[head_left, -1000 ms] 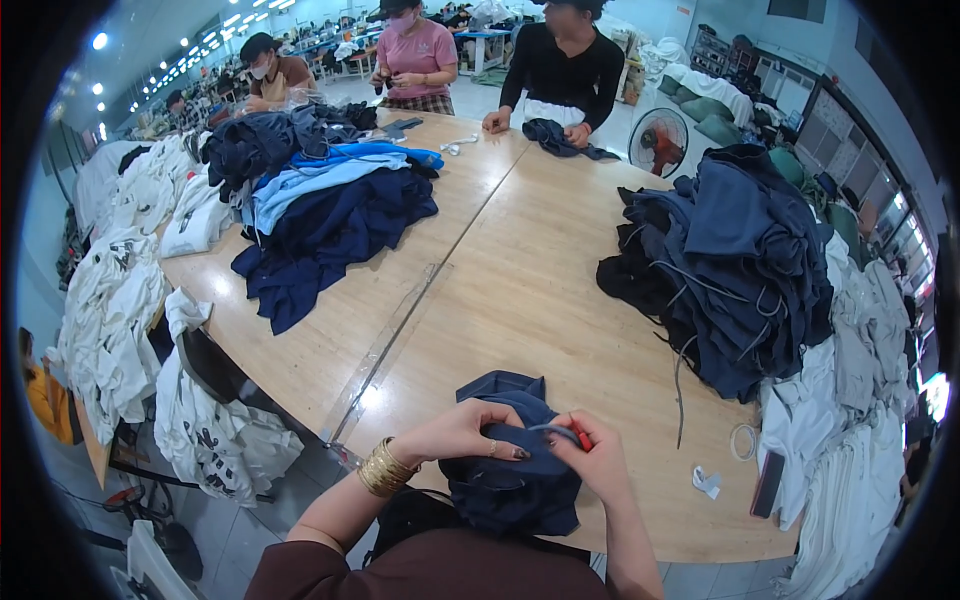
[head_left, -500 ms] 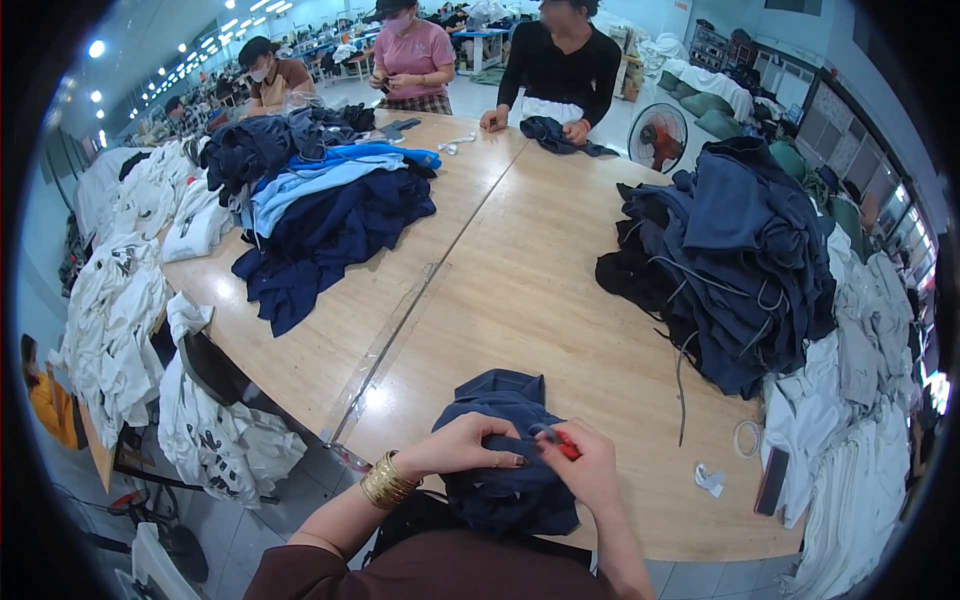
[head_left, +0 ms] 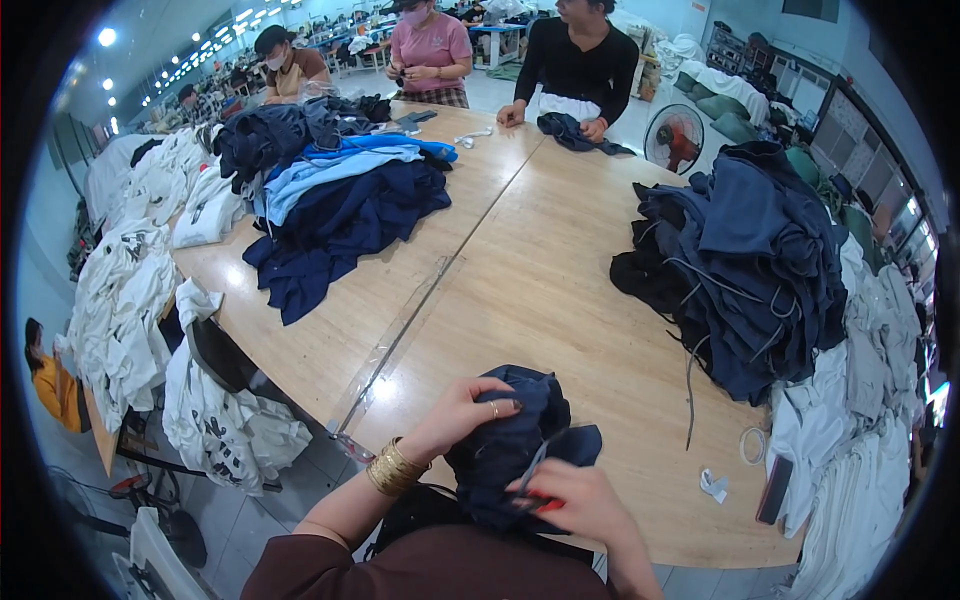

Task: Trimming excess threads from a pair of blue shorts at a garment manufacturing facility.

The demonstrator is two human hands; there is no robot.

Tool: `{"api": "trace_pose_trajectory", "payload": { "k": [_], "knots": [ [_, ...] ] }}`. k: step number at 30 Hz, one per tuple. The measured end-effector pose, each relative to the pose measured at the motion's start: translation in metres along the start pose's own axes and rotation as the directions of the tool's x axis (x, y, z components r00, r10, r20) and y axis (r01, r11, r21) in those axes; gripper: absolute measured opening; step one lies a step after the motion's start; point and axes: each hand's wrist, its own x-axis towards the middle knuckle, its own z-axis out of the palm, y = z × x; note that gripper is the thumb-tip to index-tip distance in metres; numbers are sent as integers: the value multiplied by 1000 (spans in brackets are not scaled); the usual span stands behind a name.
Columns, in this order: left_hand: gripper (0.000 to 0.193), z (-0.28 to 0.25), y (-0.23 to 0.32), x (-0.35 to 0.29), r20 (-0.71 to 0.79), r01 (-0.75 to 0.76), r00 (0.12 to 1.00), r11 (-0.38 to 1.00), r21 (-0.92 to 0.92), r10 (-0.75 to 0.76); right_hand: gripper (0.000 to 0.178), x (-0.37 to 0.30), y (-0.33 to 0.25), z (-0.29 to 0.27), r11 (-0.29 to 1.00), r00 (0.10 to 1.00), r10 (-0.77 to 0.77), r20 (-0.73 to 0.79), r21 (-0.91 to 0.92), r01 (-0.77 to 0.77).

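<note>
A dark navy garment [head_left: 505, 440] lies bunched at the table's near edge, in front of my body. My left hand [head_left: 462, 412], with a gold bracelet and a ring, grips its upper left part, the fingertips pressed into the cloth. Lower down on the right, my right hand [head_left: 572, 497] is closed round a small red-handled tool [head_left: 543, 502] that looks like thread snips. A grey strip [head_left: 538, 458], perhaps a cord, runs up from these fingers over the cloth. The tool's tip is hidden.
A high pile of dark garments [head_left: 760, 270] with loose cords stands at right, beside white garments [head_left: 850, 470]. Blue and navy garments [head_left: 345, 205] lie at left. A white scrap [head_left: 713, 486] and a clear ring [head_left: 752, 446] are near right. Several people work across the table [head_left: 520, 260].
My left hand has moved up and gathered the garment higher. My right hand has come down and toward me with the red-handled tool. The whole view has shifted slightly.
</note>
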Motion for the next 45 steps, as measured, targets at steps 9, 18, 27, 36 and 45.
{"api": "trace_pose_trajectory", "payload": {
  "k": [9, 18, 27, 36, 45],
  "knots": [
    [19, -3, 2, -5, 28, 9, 1000, 1000, -10, -8, 28, -13, -5, -4, 969, 970, 211, -120, -102, -223],
    [19, 4, 24, -17, 112, -129, 986, 990, 57, 122, 35, 2, -13, -10, 943, 812, 298, -501, 24, -331],
    [21, 8, 26, -23, 206, -165, 966, 985, 43, 153, 25, 10, -13, -2, 940, 769, 241, -592, -55, -336],
    [23, 8, 26, -27, 198, -138, 971, 990, 19, 131, 24, 12, -15, -1, 952, 768, 189, -612, -78, -297],
    [24, 8, 27, -26, 197, -154, 969, 988, 4, 150, 23, 13, -15, -3, 951, 779, 144, -610, -131, -279]
  ]
}}
